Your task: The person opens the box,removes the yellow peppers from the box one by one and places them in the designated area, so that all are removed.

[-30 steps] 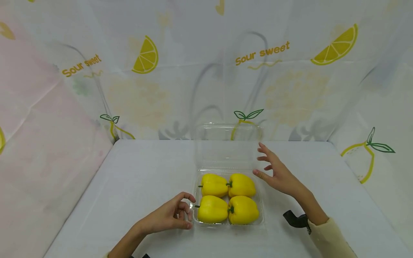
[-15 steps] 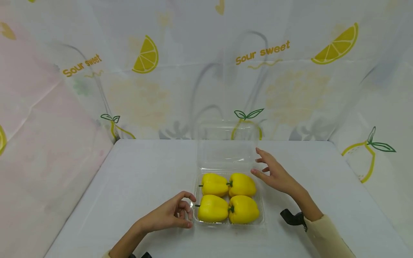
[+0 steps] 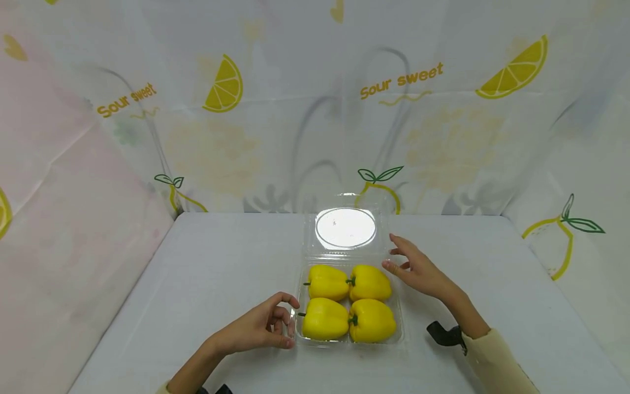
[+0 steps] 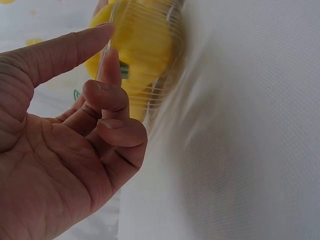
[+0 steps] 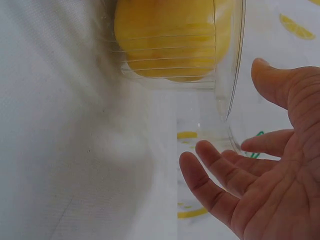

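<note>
Clear plastic lid (image 3: 346, 227), faint up top against the patterned backdrop (image 3: 285, 137)

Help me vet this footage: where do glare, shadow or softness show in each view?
Head: white oval glare on the clear lid; left wrist: soft shadow on the white table beside the container; right wrist: yellow pepper soft behind the container's ribs.

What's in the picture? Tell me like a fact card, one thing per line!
Peppers: four, yellow, green stems, two rows of two
Box: clear, on the white table
Lid: open, behind the peppers
Left hand: fingers curled at the box's left rim
Right hand: fingers spread near the lid; touching unclear
Backdrop: lemon drawings, words "Sour sweet"
</note>
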Tool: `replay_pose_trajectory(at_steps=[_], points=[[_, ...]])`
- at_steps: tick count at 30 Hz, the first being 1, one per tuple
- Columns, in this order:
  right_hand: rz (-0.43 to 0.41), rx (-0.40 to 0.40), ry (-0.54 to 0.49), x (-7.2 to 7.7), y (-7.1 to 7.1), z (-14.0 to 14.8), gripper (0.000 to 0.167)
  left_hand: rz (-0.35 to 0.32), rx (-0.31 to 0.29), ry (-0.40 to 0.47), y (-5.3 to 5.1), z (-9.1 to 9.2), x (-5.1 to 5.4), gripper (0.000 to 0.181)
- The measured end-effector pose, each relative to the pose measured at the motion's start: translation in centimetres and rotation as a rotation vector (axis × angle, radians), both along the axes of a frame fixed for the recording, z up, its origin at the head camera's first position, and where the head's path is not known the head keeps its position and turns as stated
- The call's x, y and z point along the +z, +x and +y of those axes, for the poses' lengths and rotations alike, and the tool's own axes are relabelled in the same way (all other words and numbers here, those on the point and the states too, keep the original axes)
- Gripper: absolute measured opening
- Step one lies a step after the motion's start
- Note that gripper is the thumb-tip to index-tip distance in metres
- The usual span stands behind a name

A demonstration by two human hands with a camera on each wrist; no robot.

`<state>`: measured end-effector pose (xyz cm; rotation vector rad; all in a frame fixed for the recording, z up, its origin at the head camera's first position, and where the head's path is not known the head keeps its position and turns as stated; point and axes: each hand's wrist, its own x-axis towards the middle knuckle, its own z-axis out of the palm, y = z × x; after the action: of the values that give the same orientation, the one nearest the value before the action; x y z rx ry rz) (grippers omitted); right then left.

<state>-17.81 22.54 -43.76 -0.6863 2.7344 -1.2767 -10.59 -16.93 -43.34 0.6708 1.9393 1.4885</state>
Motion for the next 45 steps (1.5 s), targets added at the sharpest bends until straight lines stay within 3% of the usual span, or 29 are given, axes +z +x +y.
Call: replay_pose_trajectory(at_steps=[13,22,36,45], points=[[-0.093,0.017,0.029,-0.7,0.3,0.3,0.075,0.003,-0.007,0.009,0.0,0.0,0.0,0.061],[-0.136,0.041,0.103,0.1,0.9,1.0,0.074,0.009,-0.003,0.011,0.1,0.0,0.1,0.060],[-0.061,0.048,0.182,1.8,2.6,1.4,0.076,0.006,-0.004,-0.017,0.1,-0.2,-0.3,0.063],[-0.039,0.064,0.215,2.9,4.0,0.8,0.075,0.025,-0.021,0.007,0.0,-0.3,-0.5,0.062]])
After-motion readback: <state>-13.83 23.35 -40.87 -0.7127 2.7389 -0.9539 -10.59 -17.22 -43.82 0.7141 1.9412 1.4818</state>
